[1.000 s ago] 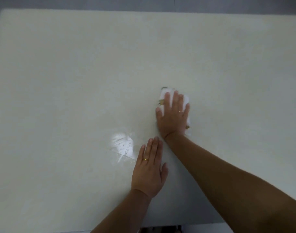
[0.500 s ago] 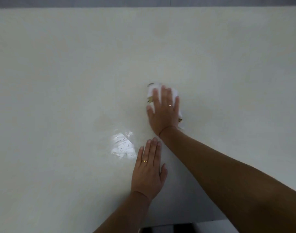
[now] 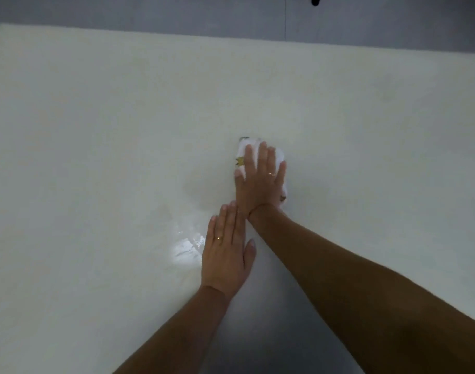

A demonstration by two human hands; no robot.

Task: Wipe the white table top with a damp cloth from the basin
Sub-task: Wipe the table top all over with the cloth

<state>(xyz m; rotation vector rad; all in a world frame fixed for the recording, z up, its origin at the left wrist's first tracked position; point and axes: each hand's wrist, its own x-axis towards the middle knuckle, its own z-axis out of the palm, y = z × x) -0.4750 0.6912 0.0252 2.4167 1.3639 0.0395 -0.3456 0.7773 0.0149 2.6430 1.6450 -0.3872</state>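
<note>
Nearest the camera, both bare forearms reached forward over the table (image 3: 96, 130), and its near edge was lost under them and their shadow. The left hand (image 3: 225, 252) lay flat on the surface with fingers straight and together, holding nothing, a ring (image 3: 218, 238) on one finger; it looked like a brace for the reach. Just to its left a wet patch (image 3: 186, 248) shone on the top.

Just beyond the left fingertips, the right hand (image 3: 260, 182) pressed palm down on the cloth (image 3: 243, 149), fingers straight and slightly spread, not curled round it. The cloth was white with a small yellow mark, bunched under the palm near the middle of the table, and showed only past the fingertips and along both sides of the hand.

The step in hand seemed to be the wiping itself, somewhere in the middle of the job: only the area near the hands looked wet, while the wide stretches to the left, the right and beyond looked dull. The next stroke would likely call for steady downward pressure and a long sweep into those parts, with the left hand shifted or lifted if the cloth came back toward it.

Nothing stood on the visible top, so there was room in every direction. The far edge (image 3: 231, 39) and the far left corner were in view, with grey floor (image 3: 150, 12) behind. The basin was not in view.
</note>
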